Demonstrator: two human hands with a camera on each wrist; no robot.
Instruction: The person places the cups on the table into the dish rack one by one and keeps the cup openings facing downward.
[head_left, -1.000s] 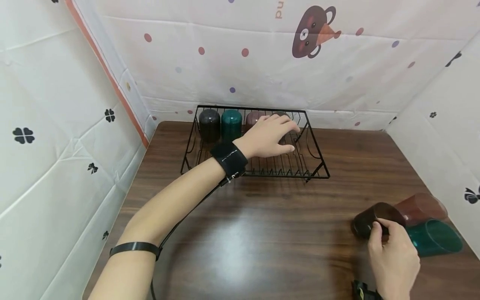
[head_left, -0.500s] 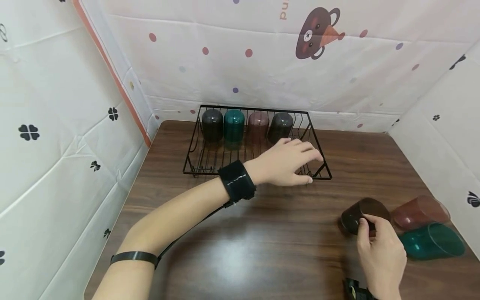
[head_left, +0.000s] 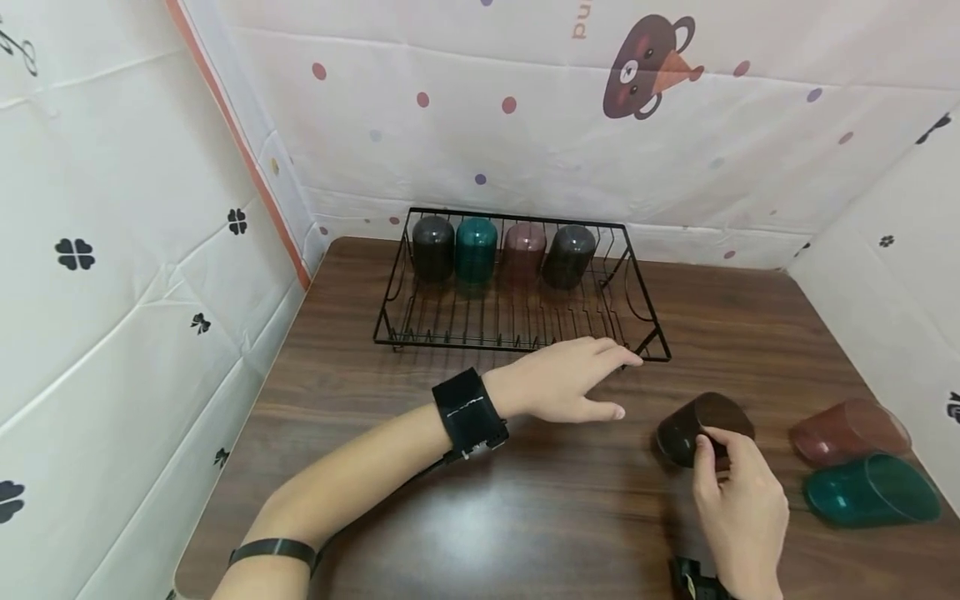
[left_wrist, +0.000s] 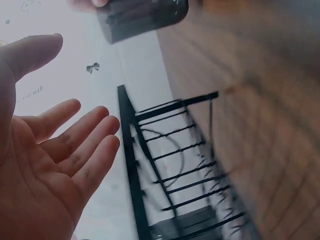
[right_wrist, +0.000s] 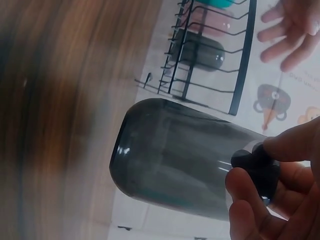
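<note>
Head view: two bare arms over a dark wood bench, walled w/ white patterned sheeting. Right hand, at front right, pinches a dark brown cup between thumb and curled fingers. The cup lies tipped on its side, base pointing left toward the other hand; can't tell whether it rests on the bench or is lifted just off it. Left hand hovers palm down, fingers straight and relaxed, holding nothing, just left of the cup and in front of a black wire rack. Wrist view confirms an open palm w/ spread fingers. A black strap wraps that wrist.

In the rack's back row, four cups stand upside down: dark cup, teal cup, pink cup, second dark cup. At far right, a reddish cup and a green cup lie on their sides, touching, apart from the held cup.
</note>
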